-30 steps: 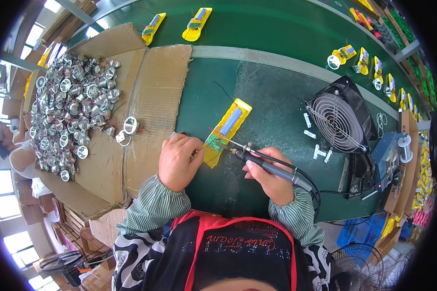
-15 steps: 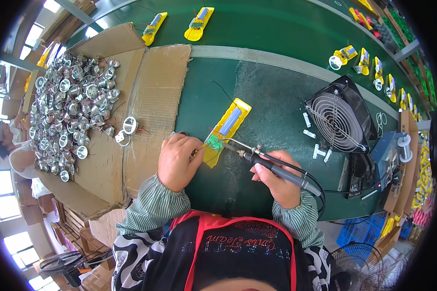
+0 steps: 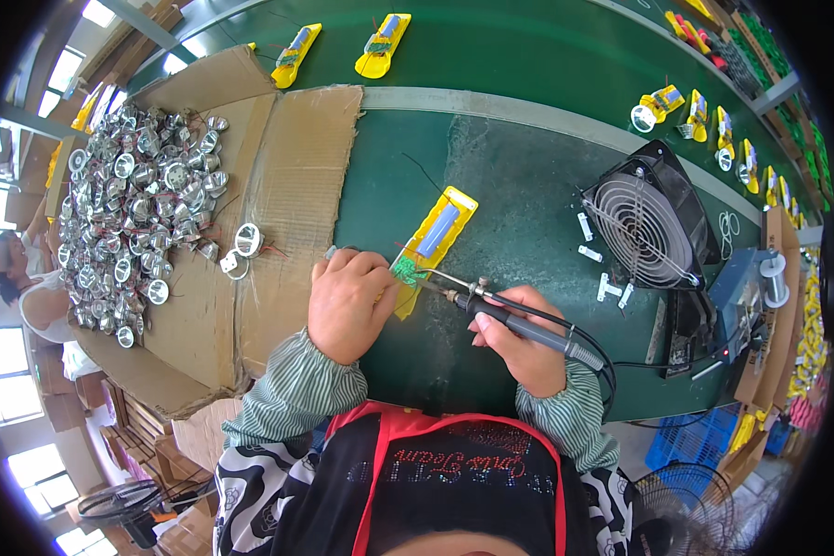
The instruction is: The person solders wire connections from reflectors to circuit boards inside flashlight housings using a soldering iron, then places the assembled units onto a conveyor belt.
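Observation:
A yellow plastic housing [image 3: 459, 206] lies slanted on the green bench, holding a blue cylindrical battery [image 3: 438, 232] and a small green circuit board [image 3: 408, 271]. My left hand [image 3: 350, 306] is closed at the board's left side, fingers bent and pressed together. A sliver of something shiny shows behind its knuckles; what the fingers hold is hidden. From the right, my right hand [image 3: 526, 343] grips a grey and black soldering iron [image 3: 528, 331] with a thin metal tube fixed along it. Its tip is at the board, beside my left fingertips.
On the left, cardboard [image 3: 296, 176] bears a heap of silver lamp reflectors [image 3: 148, 199]. A black fan [image 3: 647, 218], small white pieces [image 3: 610, 289] and a solder spool [image 3: 775, 283] are at right. More yellow housings [image 3: 383, 46] lie along the far green strip. Another person [image 3: 42, 287] is far left.
My right hand and the soldering iron have shifted slightly left and down. My left hand has moved a little right, its fingers now covering more of the board's edge.

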Motion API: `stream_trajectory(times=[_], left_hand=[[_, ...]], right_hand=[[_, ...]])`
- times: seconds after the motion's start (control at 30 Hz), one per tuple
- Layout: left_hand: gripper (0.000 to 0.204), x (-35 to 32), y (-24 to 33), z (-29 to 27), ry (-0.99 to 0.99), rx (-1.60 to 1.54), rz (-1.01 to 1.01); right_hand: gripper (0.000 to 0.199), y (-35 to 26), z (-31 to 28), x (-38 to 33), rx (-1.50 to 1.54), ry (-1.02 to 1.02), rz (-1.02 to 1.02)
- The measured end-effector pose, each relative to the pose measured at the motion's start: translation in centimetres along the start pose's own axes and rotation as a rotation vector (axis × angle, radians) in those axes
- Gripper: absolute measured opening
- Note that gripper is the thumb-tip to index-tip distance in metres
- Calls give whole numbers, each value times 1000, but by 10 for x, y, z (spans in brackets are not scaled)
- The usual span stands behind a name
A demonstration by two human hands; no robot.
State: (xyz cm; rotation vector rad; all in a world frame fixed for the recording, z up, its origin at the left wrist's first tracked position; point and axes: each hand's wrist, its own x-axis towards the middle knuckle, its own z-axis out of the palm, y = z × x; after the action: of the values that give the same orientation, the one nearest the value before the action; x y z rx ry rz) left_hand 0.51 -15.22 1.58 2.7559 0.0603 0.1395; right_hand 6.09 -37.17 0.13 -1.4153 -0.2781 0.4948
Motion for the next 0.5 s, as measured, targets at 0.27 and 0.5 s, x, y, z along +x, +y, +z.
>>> stream_trajectory(times=[0.27,0.5], left_hand=[[6,0,3,0,-20,27,1],[6,-2,4,0,-28,15,0]], right_hand=[[14,5,-3,1,-68,-58,-3],[15,1,-1,-3,15,-1,32]])
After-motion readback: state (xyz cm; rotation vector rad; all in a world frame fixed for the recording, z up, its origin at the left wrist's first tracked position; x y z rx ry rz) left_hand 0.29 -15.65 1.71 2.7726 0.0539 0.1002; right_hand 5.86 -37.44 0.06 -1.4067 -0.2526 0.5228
